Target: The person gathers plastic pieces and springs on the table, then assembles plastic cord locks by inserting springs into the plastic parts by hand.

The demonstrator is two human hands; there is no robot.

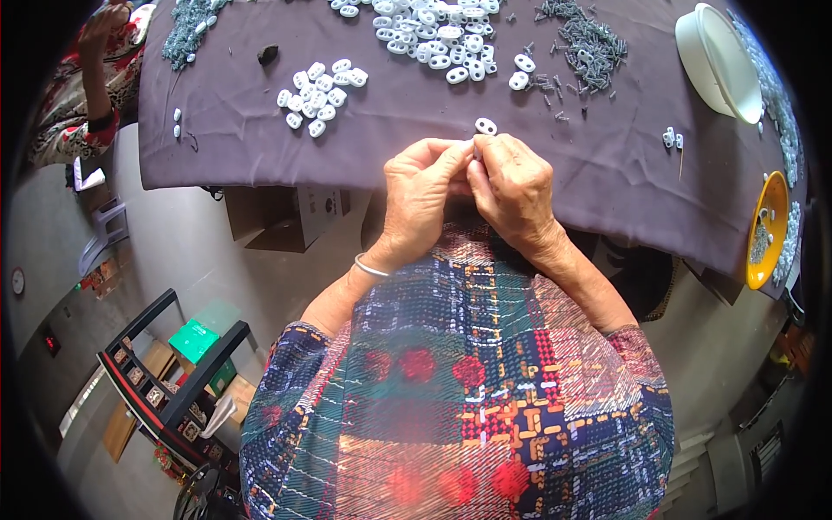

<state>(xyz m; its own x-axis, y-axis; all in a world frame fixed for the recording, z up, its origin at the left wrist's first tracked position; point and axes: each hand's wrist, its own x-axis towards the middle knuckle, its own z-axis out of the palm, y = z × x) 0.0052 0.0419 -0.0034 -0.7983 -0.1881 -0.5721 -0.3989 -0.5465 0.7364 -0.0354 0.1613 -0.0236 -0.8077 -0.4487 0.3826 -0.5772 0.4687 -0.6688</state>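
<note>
Over a purple-grey tablecloth (624, 195), the left hand (420, 198) and right hand (517, 191) pinch a small, pale, mostly hidden piece (473, 145), with a white, oval, two-holed plastic link (486, 127) at twelve o'clock.

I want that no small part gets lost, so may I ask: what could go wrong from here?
1. The left hand and right hand seem to pinch a small part, mostly hidden, near the front edge of the covered table; if it slips, it might fall off.
2. A loose white two-hole piece lies just beyond the fingers and could be knocked away.
3. Two white pieces lie close to scattered grey parts, so they might get mixed.
</note>
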